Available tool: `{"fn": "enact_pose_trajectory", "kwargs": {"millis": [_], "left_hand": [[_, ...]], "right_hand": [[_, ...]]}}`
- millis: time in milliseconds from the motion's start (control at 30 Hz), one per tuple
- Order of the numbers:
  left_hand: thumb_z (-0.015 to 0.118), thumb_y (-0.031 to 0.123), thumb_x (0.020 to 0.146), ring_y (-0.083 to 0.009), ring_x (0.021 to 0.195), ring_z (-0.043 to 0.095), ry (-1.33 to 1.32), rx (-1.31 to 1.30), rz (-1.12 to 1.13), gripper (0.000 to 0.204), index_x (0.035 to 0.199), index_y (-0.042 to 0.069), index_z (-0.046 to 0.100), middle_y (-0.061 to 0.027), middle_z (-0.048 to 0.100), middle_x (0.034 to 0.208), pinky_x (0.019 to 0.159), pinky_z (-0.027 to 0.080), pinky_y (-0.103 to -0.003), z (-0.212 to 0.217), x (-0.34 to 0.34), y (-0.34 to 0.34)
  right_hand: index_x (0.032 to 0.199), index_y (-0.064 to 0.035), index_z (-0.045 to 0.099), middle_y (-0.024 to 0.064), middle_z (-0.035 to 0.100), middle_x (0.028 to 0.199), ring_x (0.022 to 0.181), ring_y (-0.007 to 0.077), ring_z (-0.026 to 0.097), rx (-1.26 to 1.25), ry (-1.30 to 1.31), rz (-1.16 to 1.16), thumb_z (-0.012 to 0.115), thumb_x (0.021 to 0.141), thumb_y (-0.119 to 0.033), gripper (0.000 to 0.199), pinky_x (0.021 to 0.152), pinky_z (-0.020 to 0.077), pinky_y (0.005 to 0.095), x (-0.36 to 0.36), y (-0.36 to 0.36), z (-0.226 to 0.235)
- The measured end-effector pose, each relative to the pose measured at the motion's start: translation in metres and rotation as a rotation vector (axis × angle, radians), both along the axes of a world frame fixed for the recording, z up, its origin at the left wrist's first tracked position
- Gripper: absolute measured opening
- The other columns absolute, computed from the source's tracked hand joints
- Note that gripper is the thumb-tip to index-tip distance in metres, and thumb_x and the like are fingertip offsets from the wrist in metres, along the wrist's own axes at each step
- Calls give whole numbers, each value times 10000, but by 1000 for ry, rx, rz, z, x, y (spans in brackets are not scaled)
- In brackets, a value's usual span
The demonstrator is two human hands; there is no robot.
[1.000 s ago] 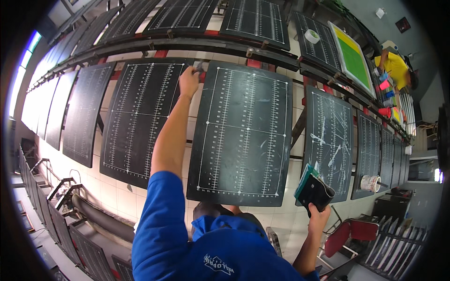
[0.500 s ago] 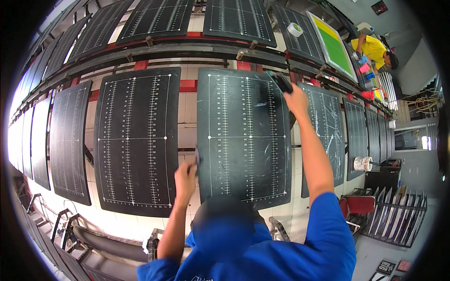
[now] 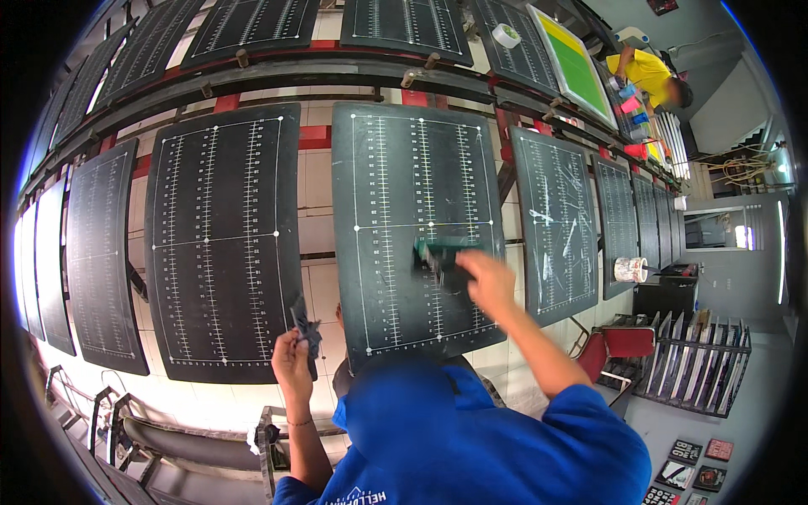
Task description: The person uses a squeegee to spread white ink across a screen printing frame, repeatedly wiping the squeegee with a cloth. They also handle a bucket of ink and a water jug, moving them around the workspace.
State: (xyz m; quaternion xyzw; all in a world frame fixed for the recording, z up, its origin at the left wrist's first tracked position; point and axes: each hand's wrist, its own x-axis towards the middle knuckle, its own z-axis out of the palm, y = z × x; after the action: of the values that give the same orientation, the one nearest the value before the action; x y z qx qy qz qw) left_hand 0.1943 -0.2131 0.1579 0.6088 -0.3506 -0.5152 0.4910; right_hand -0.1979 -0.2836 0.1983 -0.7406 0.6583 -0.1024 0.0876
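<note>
In front of me lies a dark slate-coloured board (image 3: pixel 368 290) with white ruled scales and a white cross line. My right hand (image 3: pixel 490 284) is closed on a black and green tool (image 3: pixel 433 255), held on or just above the board's nearer half. Motion smears this tool, so its exact kind cannot be made out. Pinched in my left hand (image 3: pixel 291 360) is a crumpled dark grey cloth (image 3: pixel 309 335). That hand is beside the board's left edge, near the lower right corner of the neighbouring dark board (image 3: pixel 227 286).
Rows of similar boards stand on dark rails (image 3: pixel 337 82). A scuffed board (image 3: pixel 555 227) lies to the right, with a stained white bucket (image 3: pixel 629 270) beyond. Across the rails is a green-and-yellow screen frame (image 3: pixel 572 67). A person in yellow (image 3: pixel 648 76) works near coloured cups.
My right hand has come from the board's far right corner toward its nearer middle with the tool. My left hand has shifted left and nearer, bringing the grey cloth into plain sight.
</note>
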Motion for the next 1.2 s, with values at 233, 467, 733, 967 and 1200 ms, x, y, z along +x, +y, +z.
{"fn": "enact_pose_trajectory", "kwargs": {"millis": [233,467,733,967,1200], "left_hand": [[564,-20,976,-49,904,526,-40,35,104,177,1151,-36,582,-7,576,1020,806,436,-187,-8,-14,18],[568,18,975,-106,973,560,-310,130,274,200,1161,-54,574,-59,596,1072,867,454,-241,17,-33,106],[557,12,967,-105,903,591,-308,228,405,179,1133,-48,586,-61,629,1007,796,480,-242,14,-76,186],[564,35,964,-92,872,594,-299,259,333,164,1111,-31,596,-41,641,991,773,477,-241,-11,-83,184],[571,34,961,-102,829,611,-212,299,401,137,1081,-25,598,-60,655,938,738,486,-245,-44,-74,246]], "right_hand": [[1146,-164,699,51,685,1206,1073,294,658,372,-134,-27,630,757,-88,403,909,533,413,-33,2,48],[1201,-197,679,77,692,1176,1055,312,666,-188,23,36,670,793,-179,409,867,538,431,-122,-250,-3],[1122,-194,701,57,693,1079,968,296,675,-202,67,90,650,793,-107,344,795,543,447,-119,-184,-28],[1189,-132,674,48,664,1216,1074,268,655,87,-107,199,665,685,-24,516,870,555,408,-66,109,6],[1164,-136,682,61,676,1196,1083,298,646,57,-130,219,640,784,-82,386,914,524,409,-61,-47,14]]}}
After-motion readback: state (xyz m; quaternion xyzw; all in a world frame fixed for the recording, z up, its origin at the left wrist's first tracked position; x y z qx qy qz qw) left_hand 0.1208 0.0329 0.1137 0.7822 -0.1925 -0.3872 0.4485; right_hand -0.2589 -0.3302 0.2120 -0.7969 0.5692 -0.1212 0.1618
